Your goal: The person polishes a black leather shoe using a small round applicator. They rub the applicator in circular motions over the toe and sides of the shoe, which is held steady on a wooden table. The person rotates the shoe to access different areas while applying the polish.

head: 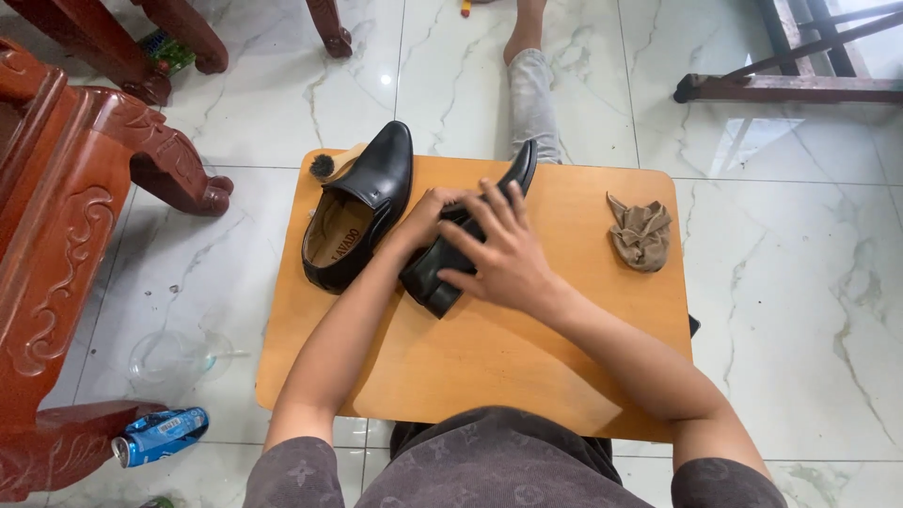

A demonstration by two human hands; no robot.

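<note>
Two black leather shoes lie on a small orange wooden table point(564, 357). One shoe point(367, 207) stands upright at the left with its tan insole showing. The other shoe point(450, 254) lies tilted on its side in the middle. My left hand point(428, 214) grips its upper near the opening. My right hand point(499, 249) lies over its side with fingers spread, pressing it.
A crumpled brown cloth point(641, 232) lies on the table's right part. A brush point(331, 164) pokes out behind the left shoe. Carved red wooden furniture point(66, 207) stands at the left, a blue can point(162, 436) and a clear lid point(174, 357) lie on the marble floor. My leg point(532, 85) stretches beyond the table.
</note>
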